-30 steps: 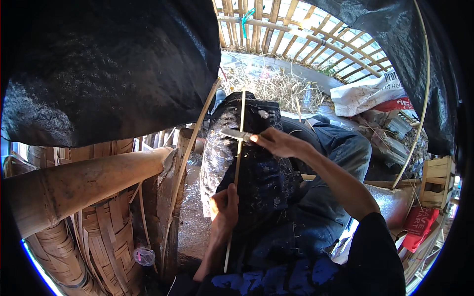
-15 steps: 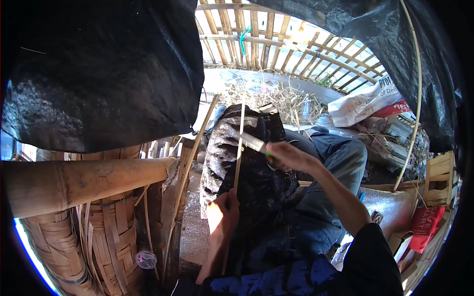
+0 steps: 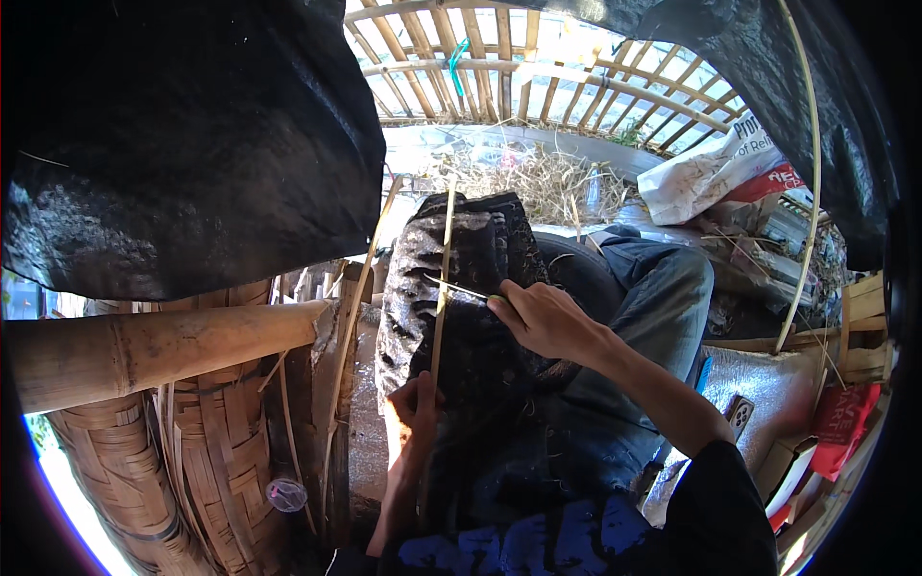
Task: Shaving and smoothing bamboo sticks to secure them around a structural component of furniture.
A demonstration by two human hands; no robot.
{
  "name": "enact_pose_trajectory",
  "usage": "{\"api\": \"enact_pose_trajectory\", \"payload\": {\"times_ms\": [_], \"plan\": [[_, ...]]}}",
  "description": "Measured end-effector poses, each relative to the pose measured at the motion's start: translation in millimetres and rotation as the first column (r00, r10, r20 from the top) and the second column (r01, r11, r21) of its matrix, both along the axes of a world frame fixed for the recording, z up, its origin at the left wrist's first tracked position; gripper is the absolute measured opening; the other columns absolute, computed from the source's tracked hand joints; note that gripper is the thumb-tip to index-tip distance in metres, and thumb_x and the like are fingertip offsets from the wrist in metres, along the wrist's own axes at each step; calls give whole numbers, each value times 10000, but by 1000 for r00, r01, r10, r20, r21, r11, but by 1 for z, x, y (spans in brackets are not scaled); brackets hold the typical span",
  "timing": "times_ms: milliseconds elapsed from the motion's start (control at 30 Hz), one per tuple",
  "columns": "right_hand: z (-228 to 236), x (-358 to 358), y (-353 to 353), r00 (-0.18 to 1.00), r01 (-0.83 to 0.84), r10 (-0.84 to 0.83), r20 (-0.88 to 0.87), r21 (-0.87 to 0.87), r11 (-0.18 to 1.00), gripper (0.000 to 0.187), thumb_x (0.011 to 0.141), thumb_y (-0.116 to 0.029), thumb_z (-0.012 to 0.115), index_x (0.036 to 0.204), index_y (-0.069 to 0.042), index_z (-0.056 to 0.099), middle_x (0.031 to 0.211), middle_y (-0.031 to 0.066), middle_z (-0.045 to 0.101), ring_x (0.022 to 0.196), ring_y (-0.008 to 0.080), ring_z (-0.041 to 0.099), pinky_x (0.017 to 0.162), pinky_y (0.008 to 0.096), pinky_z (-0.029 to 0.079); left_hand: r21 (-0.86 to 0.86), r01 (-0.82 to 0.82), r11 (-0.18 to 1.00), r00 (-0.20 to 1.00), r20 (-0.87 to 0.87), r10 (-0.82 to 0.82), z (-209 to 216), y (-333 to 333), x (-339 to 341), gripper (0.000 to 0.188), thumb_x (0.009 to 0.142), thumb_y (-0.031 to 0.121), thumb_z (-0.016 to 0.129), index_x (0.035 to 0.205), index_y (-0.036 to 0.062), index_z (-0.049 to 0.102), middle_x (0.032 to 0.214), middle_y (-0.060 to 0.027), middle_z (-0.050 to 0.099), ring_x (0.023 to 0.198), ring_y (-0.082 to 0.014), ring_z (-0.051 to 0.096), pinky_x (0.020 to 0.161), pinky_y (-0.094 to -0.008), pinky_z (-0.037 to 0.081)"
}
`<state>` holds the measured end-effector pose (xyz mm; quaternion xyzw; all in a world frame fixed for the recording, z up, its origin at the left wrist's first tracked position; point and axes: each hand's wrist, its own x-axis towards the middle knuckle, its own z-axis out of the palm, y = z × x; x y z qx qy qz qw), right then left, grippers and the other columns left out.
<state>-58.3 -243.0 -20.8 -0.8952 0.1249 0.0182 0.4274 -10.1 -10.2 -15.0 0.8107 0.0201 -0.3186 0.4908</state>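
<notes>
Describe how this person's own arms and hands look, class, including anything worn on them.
The left hand and right hand are bare, with no gloves visible. Both forearms are uncovered where they show, with no watch or bracelet visible. A dark, near-black sleeve ends around the right elbow. It belongs to a dark shirt with blue patches across it.

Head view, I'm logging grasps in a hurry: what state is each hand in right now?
Left hand: closed, holding the thin bamboo strip.
Right hand: closed, holding the knife, its blade across the strip.
</notes>
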Motion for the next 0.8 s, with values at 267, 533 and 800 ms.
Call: {"api": "enact_pose_trajectory", "payload": {"times_ms": [267,533,800], "plan": [[-16,-5,2,996,-81,81,25,13,997,420,933,-317,442,648,-10,468,471,176,466,443,373,495,433,452,381,-55,85,995,993,-73,-89,4,5,-5,424,903,339,534,581,64,515,490,50,419,451,-25,358,427,-224,242],[-19,2,10,996,-88,87,-36,-40,995,396,923,-305,464,643,-26,462,510,184,486,488,397,508,439,460,387,-121,-10,993,987,-162,-10,7,11,-8,409,899,345,541,572,102,507,476,72,389,413,-15,326,397,-198,236],[-34,20,-1,989,9,-25,-146,-110,994,432,945,-350,392,689,-19,498,557,195,538,543,397,552,514,472,443,82,13,997,966,-260,9,52,5,-27,368,891,339,556,630,82,524,546,60,397,511,-21,354,472,-206,272]]}}
